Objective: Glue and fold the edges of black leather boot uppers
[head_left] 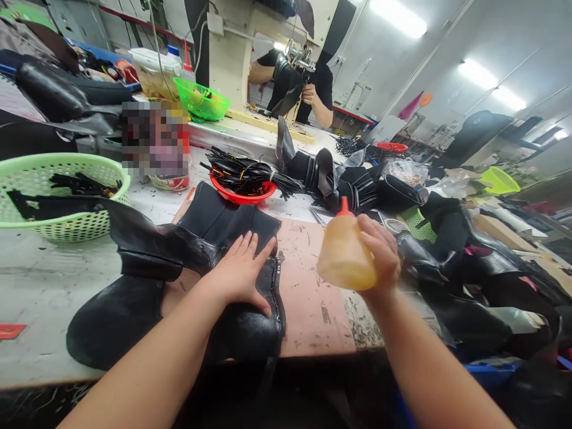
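My left hand (243,271) lies with fingers spread on a black leather boot upper (254,325) at the front of the table. A zip edge runs down the right side of this piece. Held upright above the pink board (313,316) is a squeeze bottle (346,256) with a red nozzle and yellowish contents. My right hand (382,253) is wrapped round its right side. The nozzle touches nothing.
A green basket (75,223) stands at the left, and a red bowl (243,196) of black strips behind the upper. Black boot pieces (429,262) are heaped at the right. Across the table, a person in black works at a machine (299,59).
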A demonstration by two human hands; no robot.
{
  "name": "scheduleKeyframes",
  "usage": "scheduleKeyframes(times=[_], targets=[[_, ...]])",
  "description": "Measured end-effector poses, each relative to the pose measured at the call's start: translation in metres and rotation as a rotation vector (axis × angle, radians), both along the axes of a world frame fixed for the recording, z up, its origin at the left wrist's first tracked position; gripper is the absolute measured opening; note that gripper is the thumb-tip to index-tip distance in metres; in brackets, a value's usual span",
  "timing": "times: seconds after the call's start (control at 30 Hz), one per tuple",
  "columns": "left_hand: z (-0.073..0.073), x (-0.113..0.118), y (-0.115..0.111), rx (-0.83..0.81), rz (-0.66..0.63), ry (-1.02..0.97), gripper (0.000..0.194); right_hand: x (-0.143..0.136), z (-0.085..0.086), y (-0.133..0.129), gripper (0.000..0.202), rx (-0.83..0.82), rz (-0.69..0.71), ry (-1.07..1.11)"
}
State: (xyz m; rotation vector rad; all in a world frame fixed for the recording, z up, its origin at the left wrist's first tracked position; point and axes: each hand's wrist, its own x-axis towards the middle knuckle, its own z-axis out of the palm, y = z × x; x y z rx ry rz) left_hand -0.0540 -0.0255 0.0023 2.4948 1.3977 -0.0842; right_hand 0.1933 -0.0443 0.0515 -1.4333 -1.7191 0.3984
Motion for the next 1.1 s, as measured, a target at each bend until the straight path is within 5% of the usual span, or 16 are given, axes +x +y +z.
scheduleKeyframes(times=[0.13, 0.2, 0.27, 0.37, 0.47, 0.7, 0.87, 0.97, 1.1], targets=[[0.005, 0.0, -0.002, 0.02, -0.003, 0.018, 0.135, 0.023, 0.015, 0.035, 0.028, 0.151, 0.189, -0.814], [0.012, 0.003, -0.006, 0.058, 0.017, 0.057, 0.133, 0.035, 0.008, 0.053, 0.036, 0.15, 0.199, -1.167], [0.024, 0.009, -0.016, 0.128, 0.052, 0.115, 0.126, 0.044, -0.004, 0.067, 0.039, 0.118, 0.179, -1.301], [0.044, 0.016, -0.041, 0.221, 0.039, 0.17, 0.091, 0.05, -0.02, 0.075, 0.04, 0.121, 0.158, -1.317], [0.056, 0.012, -0.076, 0.126, -0.019, 0.17, 0.053, 0.053, -0.026, 0.068, 0.039, 0.17, 0.149, -1.314], [0.027, -0.059, -0.134, 0.017, 0.061, 0.258, 0.105, 0.072, -0.029, 0.05, 0.034, 0.227, 0.155, -1.333], [0.0, -0.098, -0.145, 0.271, 0.059, 0.141, 0.074, 0.08, -0.031, 0.044, 0.034, 0.179, 0.039, -1.288], [0.003, -0.101, -0.147, 0.346, 0.026, 0.105, 0.071, 0.081, -0.029, 0.039, 0.034, 0.165, -0.047, -1.243], [0.031, -0.085, -0.152, 0.331, 0.098, 0.135, 0.063, 0.057, -0.017, 0.023, 0.036, 0.186, -0.149, -1.145]])
